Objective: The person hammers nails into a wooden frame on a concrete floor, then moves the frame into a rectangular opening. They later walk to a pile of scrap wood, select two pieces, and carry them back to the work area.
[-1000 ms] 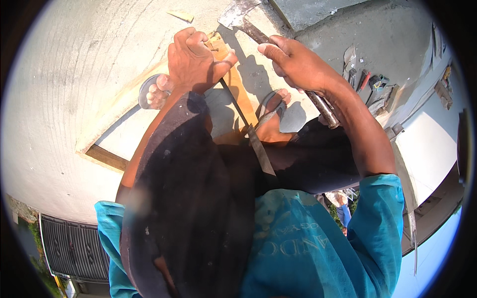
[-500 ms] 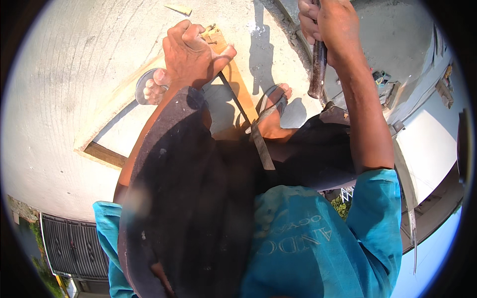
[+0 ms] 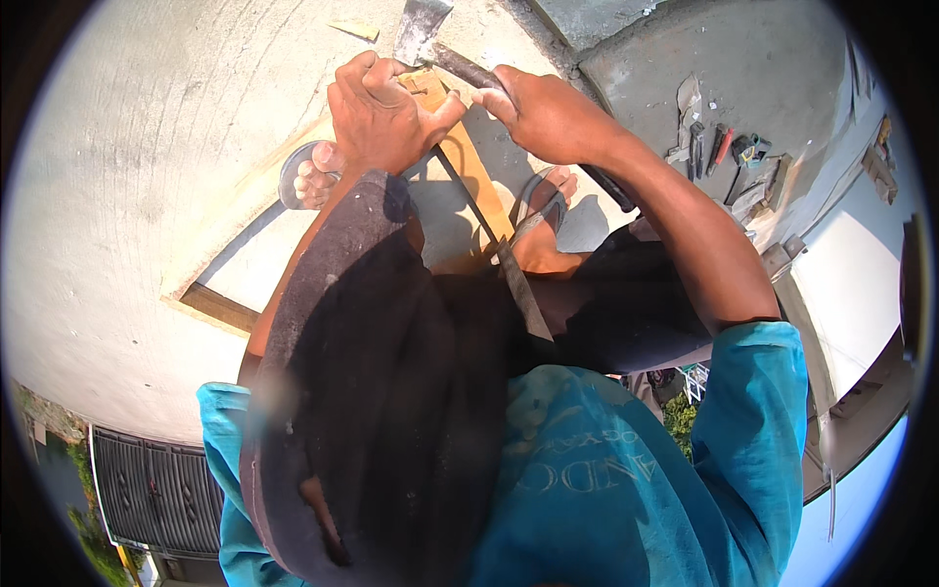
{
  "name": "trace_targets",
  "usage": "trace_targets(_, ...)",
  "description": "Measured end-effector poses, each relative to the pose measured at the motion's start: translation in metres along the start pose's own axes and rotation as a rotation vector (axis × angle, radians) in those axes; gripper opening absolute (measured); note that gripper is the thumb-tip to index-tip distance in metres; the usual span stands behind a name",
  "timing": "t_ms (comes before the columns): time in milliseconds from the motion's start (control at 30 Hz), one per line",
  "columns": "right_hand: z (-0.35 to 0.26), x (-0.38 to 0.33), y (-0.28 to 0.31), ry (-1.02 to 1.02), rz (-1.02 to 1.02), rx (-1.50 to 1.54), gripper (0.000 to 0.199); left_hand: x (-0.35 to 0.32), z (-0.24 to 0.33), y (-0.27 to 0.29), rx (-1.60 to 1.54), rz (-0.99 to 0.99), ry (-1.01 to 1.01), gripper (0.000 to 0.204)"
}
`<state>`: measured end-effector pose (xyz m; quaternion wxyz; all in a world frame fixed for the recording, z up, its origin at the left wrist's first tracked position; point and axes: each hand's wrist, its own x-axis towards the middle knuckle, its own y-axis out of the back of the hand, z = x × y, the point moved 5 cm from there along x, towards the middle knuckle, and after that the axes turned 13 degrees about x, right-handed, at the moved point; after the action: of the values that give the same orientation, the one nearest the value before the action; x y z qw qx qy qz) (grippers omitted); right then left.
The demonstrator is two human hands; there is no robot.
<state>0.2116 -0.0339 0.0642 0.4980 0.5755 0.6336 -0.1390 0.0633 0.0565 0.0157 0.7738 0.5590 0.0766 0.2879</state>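
My right hand is closed around the dark handle of a hatchet. Its broad grey head hangs over the far end of a wooden beam. My left hand grips that same end, with the thumb on the right side and fingers curled on the left. A nail shows near the beam's end, beside my left hand. The beam runs back toward me between my feet. Its near end lies by my legs, where a flat strip crosses onto my dark trousers.
More timber of a wooden frame lies at the left on pale concrete. A wood chip lies beyond my left hand. Several hand tools are on the ground at the right. My sandalled feet stand either side of the beam.
My right hand has swung down and left, bringing the hatchet head over the beam's end. My left hand stays on the beam.
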Motion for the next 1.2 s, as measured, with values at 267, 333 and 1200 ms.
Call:
trace_targets(267, 0.0, 0.0, 0.014, -0.014, 0.108, 0.167, 0.041, -0.006, -0.002, -0.001, -0.08, 0.03, 0.077, 0.077)
trace_targets(333, 0.005, -0.012, -0.009, -0.074, -0.044, 0.101, 0.047, -0.009, 0.001, -0.006, -0.021, -0.049, 0.084, 0.077)
trace_targets(1200, 0.17, -0.218, 0.217, 0.014, 0.694, -0.082, 0.031, 0.011, 0.0, 0.034, -0.361, -0.703, 0.331, 0.042)
